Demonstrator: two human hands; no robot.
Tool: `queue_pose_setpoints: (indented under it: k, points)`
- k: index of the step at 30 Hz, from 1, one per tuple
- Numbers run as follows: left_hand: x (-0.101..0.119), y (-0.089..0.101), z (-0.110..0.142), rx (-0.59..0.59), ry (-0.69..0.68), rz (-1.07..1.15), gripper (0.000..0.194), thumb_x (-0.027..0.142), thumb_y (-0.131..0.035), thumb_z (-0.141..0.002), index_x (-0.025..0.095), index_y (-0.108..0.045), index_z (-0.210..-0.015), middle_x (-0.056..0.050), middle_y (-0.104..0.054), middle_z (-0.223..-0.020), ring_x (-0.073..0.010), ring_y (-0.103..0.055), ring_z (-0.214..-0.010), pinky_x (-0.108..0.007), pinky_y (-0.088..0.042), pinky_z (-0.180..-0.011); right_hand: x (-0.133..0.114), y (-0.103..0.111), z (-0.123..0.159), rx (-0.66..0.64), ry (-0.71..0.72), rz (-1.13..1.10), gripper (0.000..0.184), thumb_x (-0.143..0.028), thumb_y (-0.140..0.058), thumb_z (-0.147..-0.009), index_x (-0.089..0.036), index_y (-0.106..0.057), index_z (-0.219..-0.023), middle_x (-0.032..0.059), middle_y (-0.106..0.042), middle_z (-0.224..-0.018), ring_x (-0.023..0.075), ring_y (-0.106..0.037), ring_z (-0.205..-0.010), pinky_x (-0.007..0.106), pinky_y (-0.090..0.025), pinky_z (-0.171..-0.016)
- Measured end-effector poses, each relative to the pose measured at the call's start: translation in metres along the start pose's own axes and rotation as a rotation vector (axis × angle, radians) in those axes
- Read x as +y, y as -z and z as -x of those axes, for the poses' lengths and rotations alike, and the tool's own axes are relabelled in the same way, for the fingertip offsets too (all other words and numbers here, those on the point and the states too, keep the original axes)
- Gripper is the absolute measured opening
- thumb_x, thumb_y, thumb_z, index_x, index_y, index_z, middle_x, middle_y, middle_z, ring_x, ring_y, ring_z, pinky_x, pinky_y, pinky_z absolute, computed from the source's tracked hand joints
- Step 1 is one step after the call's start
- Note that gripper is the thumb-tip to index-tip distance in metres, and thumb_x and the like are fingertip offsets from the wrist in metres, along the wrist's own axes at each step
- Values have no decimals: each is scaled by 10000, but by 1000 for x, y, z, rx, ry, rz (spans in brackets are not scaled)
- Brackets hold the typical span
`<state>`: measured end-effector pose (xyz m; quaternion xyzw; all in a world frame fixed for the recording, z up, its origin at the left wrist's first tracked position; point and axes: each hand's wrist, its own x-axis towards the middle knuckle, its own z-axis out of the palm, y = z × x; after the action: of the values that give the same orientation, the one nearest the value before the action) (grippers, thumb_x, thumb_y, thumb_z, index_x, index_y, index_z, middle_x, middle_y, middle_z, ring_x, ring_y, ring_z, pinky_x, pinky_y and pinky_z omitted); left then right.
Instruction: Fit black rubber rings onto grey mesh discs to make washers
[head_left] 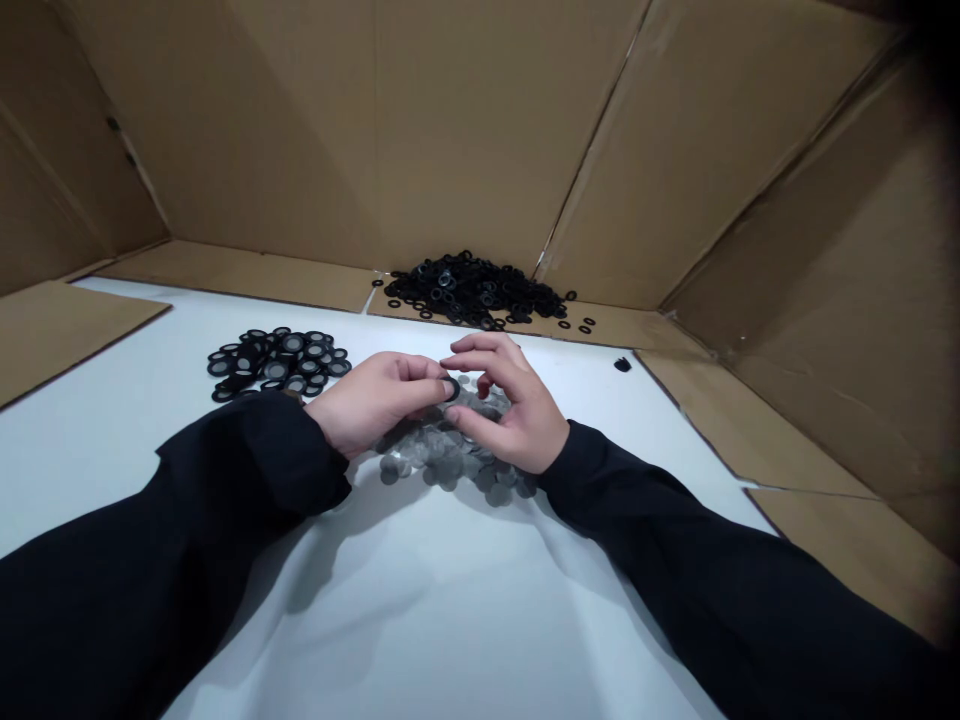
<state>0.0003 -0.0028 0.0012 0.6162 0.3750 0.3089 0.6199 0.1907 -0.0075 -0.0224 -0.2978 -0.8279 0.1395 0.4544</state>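
Two hands (pixel 446 400), three heaps: black rings (pixel 472 290), black-rimmed discs (pixel 277 362), grey discs (pixel 450 460); one ring (pixel 451 389) between fingers.

A black rubber ring (pixel 451 390) on edge, just above a loose heap of thin grey mesh discs (pixel 450 455).

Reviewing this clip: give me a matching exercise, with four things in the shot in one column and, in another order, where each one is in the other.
Things:
1. Loose black rings
2. Black rings with grey centres
3. Grey discs
4. Single black ring

Places:
A. Pinched in the left hand
B. Heaped on the cardboard at the back
C. Spread on the white sheet, front and centre
D. Grouped on the white sheet, behind the left hand

Pairs: 1-B, 2-D, 3-C, 4-A
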Motion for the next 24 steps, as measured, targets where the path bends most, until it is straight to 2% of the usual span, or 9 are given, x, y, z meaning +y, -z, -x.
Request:
queue_pose_setpoints:
  k: [4,10,12,14,16,17,20,24]
  points:
    - [-1,0,0,-10,19,14,217,316,-637,-796,163,-538,-678,32,-440,-601,-77,-363,-515,-237,-259,-507,1,-2,-1,27,-16,1,271,-233,-699,-764,-201,-625,-1023,104,-549,-1138,207,-557,-1011,302,-504,-655]
    - [-2,-1,-3,41,-54,95,69,198,-546,-778,155,-551,-725,-4,-500,-717,-105,-459,-643,-237,-364,-596,3,0,-1,54,-35,-15,279,-265,-626,-839,-222,-641,-1114,111,-537,-1163,214,-558,-1027,318,-513,-664]
    - [-1,-2,-3,136,-143,17,45,178,-554,-762,166,-549,-805,-4,-515,-775,-110,-478,-686,-232,-384,-622,2,0,-1,55,-46,-26,253,-270,-604,-858,-218,-651,-1100,110,-544,-1158,215,-556,-1034,331,-512,-702]
    - [0,-4,-1,259,-307,-113,216,150,-592,-730,187,-537,-936,-13,-535,-898,-115,-503,-760,-224,-401,-654,1,-1,-2,76,-77,-45,179,-280,-565,-890,-200,-675,-1007,98,-574,-1088,202,-564,-1001,343,-499,-766]
    - [2,-5,1,307,-413,-245,315,142,-618,-716,197,-527,-1013,-22,-538,-971,-122,-513,-807,-222,-412,-673,-1,-4,-3,91,-167,-89,205,-314,-524,-923,-183,-672,-870,66,-607,-932,176,-577,-892,333,-478,-788]
    - [2,-5,1,290,-414,-286,302,153,-618,-723,191,-533,-1011,-22,-542,-953,-124,-513,-796,-223,-414,-669,-1,-5,-3,88,-233,-129,252,-342,-509,-933,-178,-658,-814,47,-608,-846,162,-574,-823,320,-471,-768]
    - [4,-6,1,209,-302,-293,170,205,-605,-761,167,-555,-919,2,-545,-813,-112,-492,-693,-226,-409,-629,-3,-9,-4,50,-430,-274,350,-436,-498,-929,-173,-626,-737,4,-579,-681,130,-526,-654,271,-434,-636]
    - [5,-5,0,190,-189,-181,122,268,-601,-790,159,-563,-830,31,-523,-686,-91,-449,-594,-216,-374,-570,-5,-9,-5,27,-497,-366,421,-493,-493,-919,-168,-595,-672,-14,-543,-612,104,-455,-563,247,-371,-552]
